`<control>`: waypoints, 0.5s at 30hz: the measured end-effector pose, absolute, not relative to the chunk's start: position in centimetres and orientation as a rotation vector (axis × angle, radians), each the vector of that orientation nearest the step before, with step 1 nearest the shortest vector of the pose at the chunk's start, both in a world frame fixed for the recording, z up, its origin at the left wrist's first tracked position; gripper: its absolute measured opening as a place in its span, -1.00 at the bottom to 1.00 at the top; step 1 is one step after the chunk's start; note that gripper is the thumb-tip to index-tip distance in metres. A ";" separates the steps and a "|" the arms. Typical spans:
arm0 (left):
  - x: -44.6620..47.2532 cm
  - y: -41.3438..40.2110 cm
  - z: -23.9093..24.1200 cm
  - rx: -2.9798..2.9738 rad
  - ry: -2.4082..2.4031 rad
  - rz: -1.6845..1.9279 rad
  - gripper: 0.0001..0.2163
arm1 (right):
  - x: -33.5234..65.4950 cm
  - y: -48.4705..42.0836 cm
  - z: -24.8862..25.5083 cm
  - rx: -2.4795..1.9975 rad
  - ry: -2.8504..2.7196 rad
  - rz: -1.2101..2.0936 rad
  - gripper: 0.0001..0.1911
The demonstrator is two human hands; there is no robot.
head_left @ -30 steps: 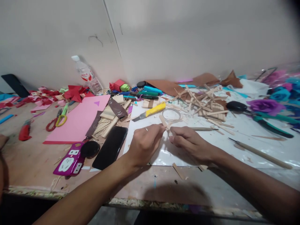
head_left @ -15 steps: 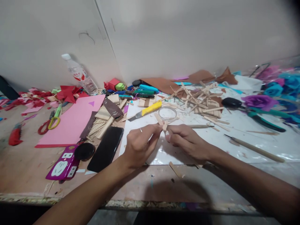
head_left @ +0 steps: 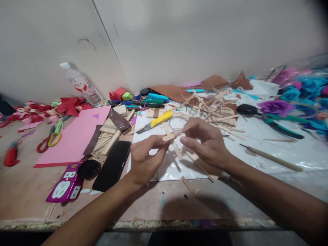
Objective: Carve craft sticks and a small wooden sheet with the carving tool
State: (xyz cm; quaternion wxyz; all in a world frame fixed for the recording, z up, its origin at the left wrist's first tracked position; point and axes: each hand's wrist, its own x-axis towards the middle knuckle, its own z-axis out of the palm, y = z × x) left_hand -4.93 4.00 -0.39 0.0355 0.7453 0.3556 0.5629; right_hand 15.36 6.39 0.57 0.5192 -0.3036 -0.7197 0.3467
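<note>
Between the thumb and fingers of my left hand (head_left: 147, 157) is a small piece of crossed thin wooden strips (head_left: 168, 138), held just above the white sheet (head_left: 159, 171). My right hand (head_left: 205, 143) is beside it, thumb and forefinger apart and pointing at the piece; nothing plain shows between them. Behind the hands lie a yellow utility knife (head_left: 161, 119) with its blade out and a ring of thin wire (head_left: 176, 123), partly covered by my right hand. Under that hand, a flat wooden piece (head_left: 205, 165) rests on the sheet.
A heap of wooden strips (head_left: 212, 104) lies behind the right hand. To the right are a carving tool (head_left: 271, 158) and green-handled pliers (head_left: 284, 126). On the left are a black phone (head_left: 112, 165), a purple device (head_left: 64, 184), pink paper (head_left: 74, 136), scissors (head_left: 55, 135) and a bottle (head_left: 83, 83).
My right hand has loosened from the wooden piece, its thumb and forefinger parting. The left hand still holds the piece, now turned. The view has shifted slightly, so the table things sit further left.
</note>
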 end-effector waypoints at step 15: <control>-4.6 4.2 0.0 2.054 0.837 1.707 -0.85 | 15.6 7.1 0.8 -0.377 -1.977 0.491 -0.86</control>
